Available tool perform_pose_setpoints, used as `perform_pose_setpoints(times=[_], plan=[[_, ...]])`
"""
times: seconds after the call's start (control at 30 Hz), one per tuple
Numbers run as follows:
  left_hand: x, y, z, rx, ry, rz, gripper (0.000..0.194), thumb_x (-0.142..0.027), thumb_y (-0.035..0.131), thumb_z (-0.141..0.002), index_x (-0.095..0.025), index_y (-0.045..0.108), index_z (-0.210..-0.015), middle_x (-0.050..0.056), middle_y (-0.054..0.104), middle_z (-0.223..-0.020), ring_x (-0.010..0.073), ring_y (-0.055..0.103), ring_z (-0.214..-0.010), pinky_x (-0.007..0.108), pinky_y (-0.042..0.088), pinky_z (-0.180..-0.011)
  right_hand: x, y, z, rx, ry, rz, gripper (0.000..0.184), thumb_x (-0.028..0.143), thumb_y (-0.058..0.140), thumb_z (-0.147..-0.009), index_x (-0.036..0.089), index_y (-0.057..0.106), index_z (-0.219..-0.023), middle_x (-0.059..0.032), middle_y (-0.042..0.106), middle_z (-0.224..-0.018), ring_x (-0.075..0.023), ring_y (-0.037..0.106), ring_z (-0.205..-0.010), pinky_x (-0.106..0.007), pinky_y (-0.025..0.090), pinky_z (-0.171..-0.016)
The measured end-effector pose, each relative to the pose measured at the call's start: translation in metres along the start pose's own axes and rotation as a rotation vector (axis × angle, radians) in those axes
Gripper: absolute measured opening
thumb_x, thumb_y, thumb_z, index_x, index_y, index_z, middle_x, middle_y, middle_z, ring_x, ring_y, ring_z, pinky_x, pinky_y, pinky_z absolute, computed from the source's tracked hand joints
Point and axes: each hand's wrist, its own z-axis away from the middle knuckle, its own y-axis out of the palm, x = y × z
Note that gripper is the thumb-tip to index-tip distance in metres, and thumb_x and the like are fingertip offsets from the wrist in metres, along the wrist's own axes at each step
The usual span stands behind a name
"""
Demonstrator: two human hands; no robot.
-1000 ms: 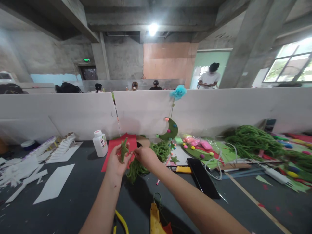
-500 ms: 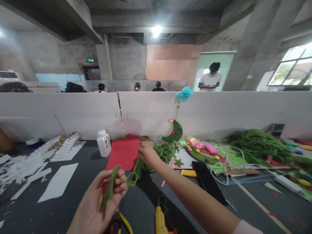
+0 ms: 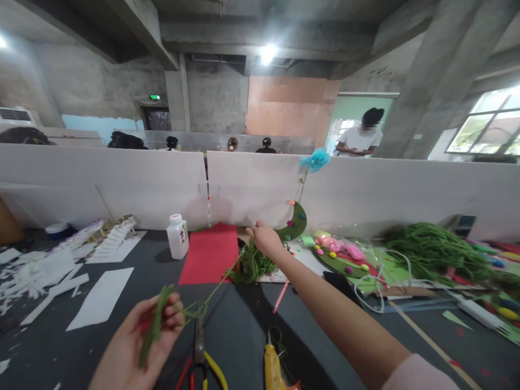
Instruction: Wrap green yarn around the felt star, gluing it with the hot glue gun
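Observation:
My left hand (image 3: 162, 330), at the lower left, is closed around a small bundle of green yarn (image 3: 154, 327) that stands upright across the palm. From it a strand runs over the table to a tangled heap of green yarn (image 3: 254, 264). My right hand (image 3: 266, 239) is above that heap, fingers pinched on yarn, though the fingertips are partly hidden. Beside the heap lies red paper (image 3: 209, 254). Pliers (image 3: 199, 346) with red and yellow handles lie between my hands, and a yellow glue gun (image 3: 273, 368) rests under my right forearm.
A white bottle (image 3: 177, 236) stands behind the red paper. White paper pieces (image 3: 101, 298) cover the left. A green crescent (image 3: 298, 222) with pompoms and a blue flower (image 3: 316, 160) are near the partition (image 3: 252, 184). More green yarn (image 3: 434, 249) and a white cable (image 3: 377, 303) are rightward.
My left hand has moved left and down with its bundle, and my right hand has moved right and up. The strand between them is stretched longer, and the pliers show more fully.

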Motion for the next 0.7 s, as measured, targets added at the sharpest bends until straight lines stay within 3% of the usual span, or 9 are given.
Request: perform_pose_setpoints(times=[0.17, 0.27, 0.37, 0.47, 0.57, 0.7], plan=[[0.043, 0.038, -0.050, 0.144, -0.095, -0.032, 0.019, -0.005, 0.041, -0.084, -0.004, 0.060, -0.083, 0.007, 0.057, -0.068, 0.0106, 0.054, -0.056, 0.020, 0.046, -0.045, 0.027, -0.027, 0.008, 0.181, -0.019, -0.226, 0.030, 0.030, 0.053, -0.089, 0.016, 0.053, -0.115, -0.0078, 0.057, -0.114, -0.0200, 0.059, -0.094, -0.040, 0.051, -0.078], [0.068, 0.059, -0.076, 0.201, -0.109, -0.024, 0.026, -0.027, 0.053, -0.086, -0.015, 0.055, -0.110, 0.007, 0.060, -0.105, 0.0170, 0.061, -0.083, 0.035, 0.053, -0.068, 0.036, -0.038, 0.027, 0.258, -0.076, -0.335, 0.030, 0.030, 0.053, -0.089, 0.015, 0.053, -0.115, -0.0078, 0.057, -0.113, -0.0197, 0.059, -0.094, -0.040, 0.051, -0.078], [0.095, 0.076, -0.087, 0.275, -0.118, 0.002, 0.033, -0.030, 0.054, -0.086, -0.017, 0.053, -0.116, 0.009, 0.057, -0.116, 0.0215, 0.059, -0.096, 0.042, 0.051, -0.079, 0.038, -0.049, 0.047, 0.285, -0.152, -0.412, 0.029, 0.030, 0.053, -0.089, 0.015, 0.054, -0.114, -0.0075, 0.058, -0.112, -0.0194, 0.060, -0.092, -0.039, 0.051, -0.077], [0.115, 0.085, -0.087, 0.349, -0.143, 0.016, 0.033, -0.030, 0.054, -0.086, -0.016, 0.053, -0.116, 0.009, 0.057, -0.116, 0.0215, 0.059, -0.095, 0.042, 0.051, -0.078, 0.030, -0.061, 0.058, 0.262, -0.215, -0.461, 0.027, 0.031, 0.052, -0.089, 0.015, 0.055, -0.111, -0.0069, 0.059, -0.108, -0.0183, 0.060, -0.089, -0.038, 0.052, -0.075], [0.121, 0.089, -0.087, 0.392, -0.143, 0.023, 0.033, -0.030, 0.054, -0.086, -0.016, 0.053, -0.116, 0.009, 0.057, -0.116, 0.0214, 0.059, -0.095, 0.042, 0.051, -0.078, 0.013, -0.067, 0.062, 0.158, -0.248, -0.463, 0.028, 0.030, 0.052, -0.090, 0.016, 0.054, -0.114, -0.0076, 0.058, -0.112, -0.0187, 0.060, -0.092, -0.038, 0.051, -0.077], [0.115, 0.092, -0.085, 0.439, -0.120, 0.029, 0.027, -0.028, 0.053, -0.086, -0.014, 0.056, -0.108, 0.007, 0.060, -0.103, 0.0169, 0.061, -0.082, 0.035, 0.052, -0.068, -0.008, -0.039, 0.072, 0.018, -0.241, -0.346, 0.031, 0.029, 0.053, -0.089, 0.016, 0.052, -0.117, -0.0083, 0.055, -0.117, -0.0208, 0.058, -0.097, -0.041, 0.050, -0.080]])
